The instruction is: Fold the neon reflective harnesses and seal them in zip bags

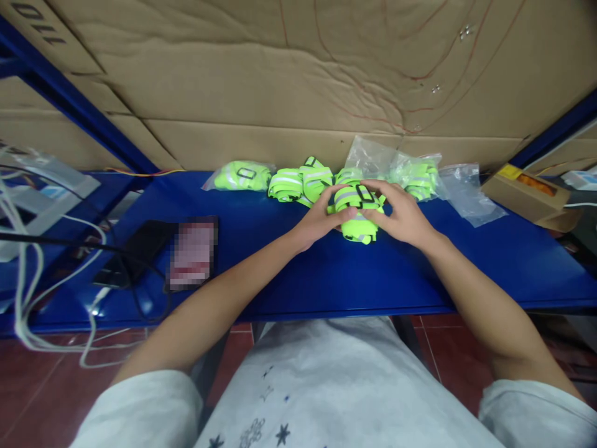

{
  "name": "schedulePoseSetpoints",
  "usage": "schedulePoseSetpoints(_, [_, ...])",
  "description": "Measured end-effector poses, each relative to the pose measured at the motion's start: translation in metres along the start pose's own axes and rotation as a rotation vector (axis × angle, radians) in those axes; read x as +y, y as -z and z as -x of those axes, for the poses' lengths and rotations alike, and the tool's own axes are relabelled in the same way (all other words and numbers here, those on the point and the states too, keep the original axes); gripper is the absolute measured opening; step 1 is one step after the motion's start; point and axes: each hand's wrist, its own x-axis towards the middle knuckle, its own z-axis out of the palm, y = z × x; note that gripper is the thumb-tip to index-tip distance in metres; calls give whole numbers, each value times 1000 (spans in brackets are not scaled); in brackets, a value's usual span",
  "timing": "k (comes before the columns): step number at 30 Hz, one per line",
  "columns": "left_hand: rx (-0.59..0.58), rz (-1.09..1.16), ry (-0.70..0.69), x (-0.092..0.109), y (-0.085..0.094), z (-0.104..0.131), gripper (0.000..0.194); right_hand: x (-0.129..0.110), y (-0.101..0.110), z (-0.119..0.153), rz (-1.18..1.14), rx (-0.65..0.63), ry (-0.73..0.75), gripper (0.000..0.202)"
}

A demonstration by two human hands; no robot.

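Both my hands grip a rolled neon-green reflective strap (pixel 349 198) with grey stripes and a black buckle on top. My left hand (pixel 321 218) wraps its left side, with the thumb across the front. Around the right side curls my right hand (pixel 398 211), its thumb also at the front. A lower fold of the bundle hangs out below the thumbs. Just behind lie more rolled straps (pixel 317 180), uncovered. Farther left, another strap bundle (pixel 242 176) sits inside a clear bag. To the right, a bundle (pixel 420 180) is partly covered by clear plastic.
A clear plastic bag (pixel 471 190) lies near an open cardboard box (pixel 527 196) on the blue table (pixel 298 292). On the left are a black phone (pixel 135 252), a blurred-out rectangular item (pixel 191 254) and tangled white cables (pixel 23 298). Cardboard (pixel 233 81) lines the back.
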Motion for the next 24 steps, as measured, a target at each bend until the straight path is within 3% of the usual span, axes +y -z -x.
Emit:
schedulePoseSetpoints(2, [-47,20,17,-2,-1,0,87,3,-1,0,9,26,-38,45])
schedulePoseSetpoints(5, [-77,1,90,-4,-1,0,90,5,-4,0,28,30,-77,42])
schedulePoseSetpoints(12, [51,-137,108,-8,-6,1,61,1,-11,4,201,11,-123,46])
schedulePoseSetpoints(15, [77,-284,36,-12,-8,4,55,-2,-15,6,267,-11,-142,47])
schedulePoseSetpoints(20, [104,-635,-205,-10,-6,8,64,-4,-15,6,221,19,-197,46])
schedulePoseSetpoints(24, [106,-783,-254,1,-7,12,72,-4,-12,2,146,65,-310,35])
